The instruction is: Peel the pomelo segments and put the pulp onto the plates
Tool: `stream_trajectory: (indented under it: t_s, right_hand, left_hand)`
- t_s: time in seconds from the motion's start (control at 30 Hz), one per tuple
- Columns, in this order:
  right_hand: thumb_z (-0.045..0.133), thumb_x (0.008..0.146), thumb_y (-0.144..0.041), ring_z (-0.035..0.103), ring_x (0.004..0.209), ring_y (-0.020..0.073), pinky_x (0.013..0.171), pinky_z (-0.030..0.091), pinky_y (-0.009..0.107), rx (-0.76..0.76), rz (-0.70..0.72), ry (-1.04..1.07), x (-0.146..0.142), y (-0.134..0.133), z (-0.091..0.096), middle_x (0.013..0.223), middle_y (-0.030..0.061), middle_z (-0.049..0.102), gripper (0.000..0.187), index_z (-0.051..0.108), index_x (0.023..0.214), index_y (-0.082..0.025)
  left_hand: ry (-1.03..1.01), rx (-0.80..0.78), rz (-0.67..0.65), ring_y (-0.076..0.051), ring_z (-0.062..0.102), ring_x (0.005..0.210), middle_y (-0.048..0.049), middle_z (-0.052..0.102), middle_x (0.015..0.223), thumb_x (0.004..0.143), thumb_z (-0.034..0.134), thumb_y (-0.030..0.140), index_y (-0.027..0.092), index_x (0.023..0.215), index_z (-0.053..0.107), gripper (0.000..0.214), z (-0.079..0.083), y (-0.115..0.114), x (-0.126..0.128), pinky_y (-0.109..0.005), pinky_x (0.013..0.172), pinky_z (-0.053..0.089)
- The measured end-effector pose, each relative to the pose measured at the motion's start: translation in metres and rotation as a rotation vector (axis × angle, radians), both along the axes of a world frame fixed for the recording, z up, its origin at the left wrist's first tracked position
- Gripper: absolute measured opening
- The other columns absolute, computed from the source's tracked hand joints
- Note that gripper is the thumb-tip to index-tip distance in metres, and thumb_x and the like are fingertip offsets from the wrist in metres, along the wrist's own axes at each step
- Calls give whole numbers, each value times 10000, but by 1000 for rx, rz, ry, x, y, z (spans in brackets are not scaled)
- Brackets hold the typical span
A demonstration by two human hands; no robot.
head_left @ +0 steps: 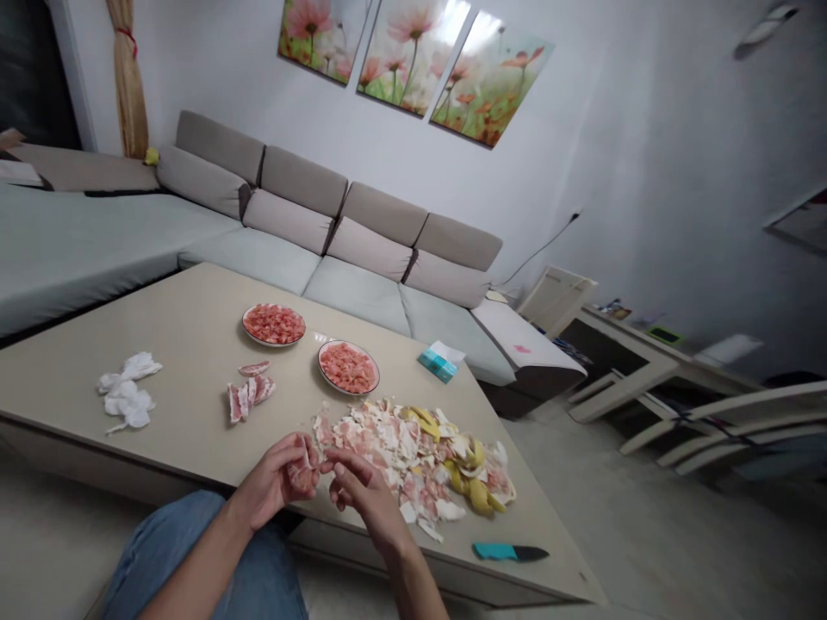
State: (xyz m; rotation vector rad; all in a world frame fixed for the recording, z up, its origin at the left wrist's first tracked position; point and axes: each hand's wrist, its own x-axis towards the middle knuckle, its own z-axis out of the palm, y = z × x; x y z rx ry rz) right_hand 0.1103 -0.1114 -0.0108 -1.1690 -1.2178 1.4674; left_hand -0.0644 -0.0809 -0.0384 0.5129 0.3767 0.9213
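Note:
In my left hand (272, 479) is a pomelo segment (302, 474), pink with pale skin on it, gripped between curled fingers and thumb. My right hand (367, 489) is right beside it, its fingers bent and drawn together at the segment's edge; whatever they pinch is too small to make out. A broad heap of pomelo peel and membrane scraps (381, 439) spreads beyond and to the right of my hands. Unpeeled pomelo segments (249, 396) lie on the table past my left hand. Two plates, a left one (274, 344) and a right one (321, 379), hold pink pomelo flesh.
On the low table (181, 344) are crumpled white tissues (131, 396) at left and a blue tissue pack (438, 363) at the far right. A knife with a teal handle (496, 551) lies near the front right edge. A grey sofa (362, 297) stands behind the table.

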Motion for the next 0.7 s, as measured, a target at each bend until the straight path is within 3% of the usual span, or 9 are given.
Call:
stream_trajectory:
  t_s: [0.2,0.33,0.47,0.7]
  right_hand:
    - [696,778,-453,537,594,98,542,417,231,73,54,-28,-3,0,-5,920,32,638,414,665,1136,-246]
    - [690,788,-445,491,561,85,536,387,221,111,40,-30,-7,0,-7,826,8,619,318,679,1001,-209]
    - [707,768,-460,443,524,86,514,345,210,125,-30,-57,-13,-2,-8,633,-38,542,295,651,852,-183]
    - [711,759,-473,456,491,77,489,337,196,71,-55,-37,-13,-1,-6,571,-45,532,336,586,729,-163]
  left_hand:
    - [15,-59,10,-118,632,628,-3,624,763,774,667,213,176,933,555,197,-4,1,1,-202,525,518]
    - [31,-52,17,-113,627,629,-5,630,780,777,678,218,175,941,539,219,-2,0,1,-214,551,524]
    - [138,51,37,-94,601,604,23,607,765,762,720,255,188,950,515,286,2,-3,4,-232,593,520]
    - [319,211,36,-111,588,586,52,590,703,632,801,250,215,968,484,463,-1,-5,9,-239,582,489]
